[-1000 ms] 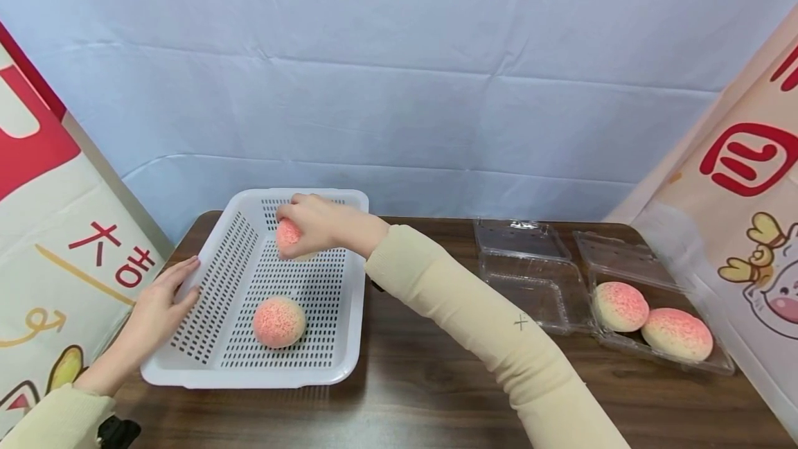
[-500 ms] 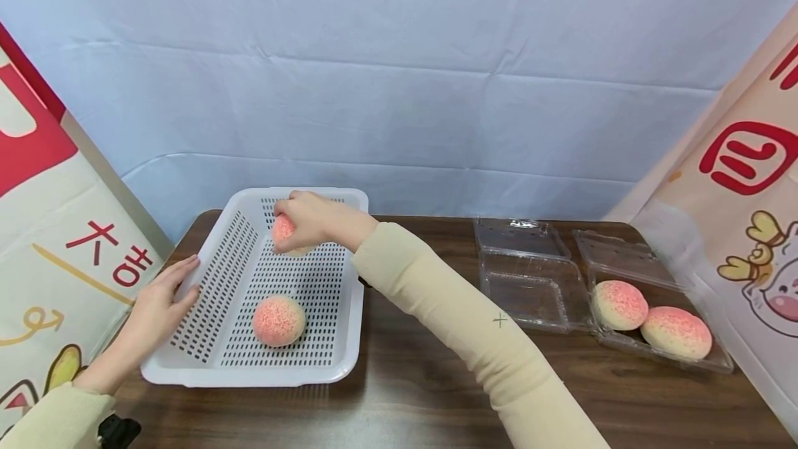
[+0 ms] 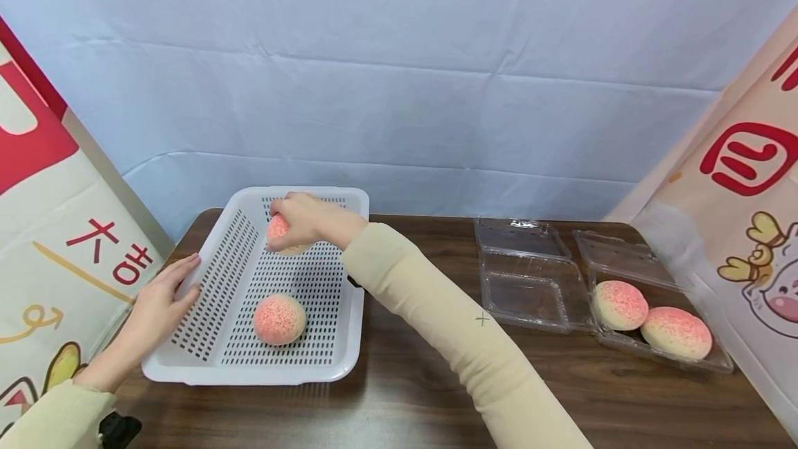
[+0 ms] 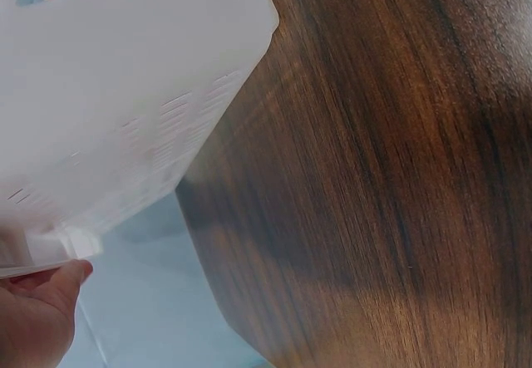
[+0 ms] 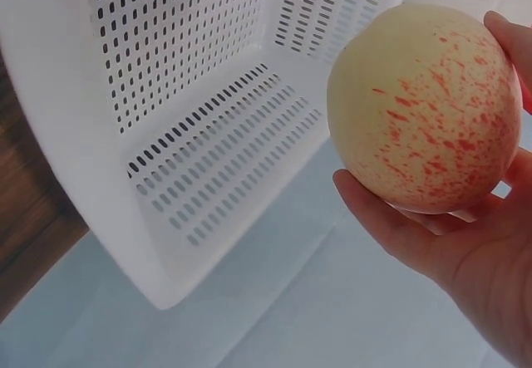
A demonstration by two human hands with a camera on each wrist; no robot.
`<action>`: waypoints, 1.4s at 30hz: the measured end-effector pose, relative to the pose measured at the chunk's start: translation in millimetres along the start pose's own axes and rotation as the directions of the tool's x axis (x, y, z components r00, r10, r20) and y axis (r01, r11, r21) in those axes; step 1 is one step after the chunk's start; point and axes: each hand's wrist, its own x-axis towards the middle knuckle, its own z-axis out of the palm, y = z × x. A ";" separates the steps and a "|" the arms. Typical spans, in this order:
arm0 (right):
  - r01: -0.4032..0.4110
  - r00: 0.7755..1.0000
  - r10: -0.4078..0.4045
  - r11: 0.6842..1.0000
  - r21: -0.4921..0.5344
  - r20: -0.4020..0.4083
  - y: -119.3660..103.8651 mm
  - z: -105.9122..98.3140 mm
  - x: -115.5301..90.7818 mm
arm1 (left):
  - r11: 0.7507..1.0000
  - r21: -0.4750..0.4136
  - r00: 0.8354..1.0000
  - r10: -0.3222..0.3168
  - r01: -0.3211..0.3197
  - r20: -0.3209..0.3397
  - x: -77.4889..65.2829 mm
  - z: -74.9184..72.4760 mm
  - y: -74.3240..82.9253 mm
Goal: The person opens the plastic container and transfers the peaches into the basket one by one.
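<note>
A cream peach with pink speckles (image 5: 424,110) is gripped by my right hand (image 3: 304,219), fingers and thumb curled round its sides. It is held over the far part of a white perforated plastic basket (image 3: 249,376), and in the head view the hand hides much of it. Another peach (image 3: 279,320) lies on the basket floor nearer me. My left hand (image 3: 156,307) holds the basket's left rim, thumb on the inner side; in the left wrist view its fingertips pinch the rim (image 4: 33,267).
Two clear plastic clamshell boxes stand with lids up on the brown wooden table (image 3: 424,393). The left box (image 3: 530,289) shows no fruit; the right box (image 3: 661,262) holds two peaches (image 3: 676,332). A pale blue cloth (image 3: 399,89) hangs behind, with printed panels at both sides.
My right hand has shifted slightly to the left over the basket, carrying the peach. The left hand and the basket stay in place.
</note>
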 end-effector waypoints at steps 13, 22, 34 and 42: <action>-0.040 0.999 0.040 0.999 -0.010 0.018 -2.5 10.6 8.8 | 1.000 -0.004 1.000 -0.001 0.001 -0.002 -0.5 1.5 0.8; -0.080 0.996 0.079 0.996 0.030 0.030 -6.2 18.8 11.4 | 1.000 0.001 1.000 0.005 -0.005 -0.012 0.0 1.1 1.5; -0.152 0.988 0.150 0.988 0.038 0.029 -6.9 30.5 19.4 | 1.000 -0.004 1.000 0.000 0.000 -0.005 -1.7 1.3 0.7; -0.212 0.976 0.209 0.976 0.055 0.057 -5.5 35.3 21.7 | 1.000 -0.008 1.000 0.006 -0.006 -0.003 -0.9 0.8 1.0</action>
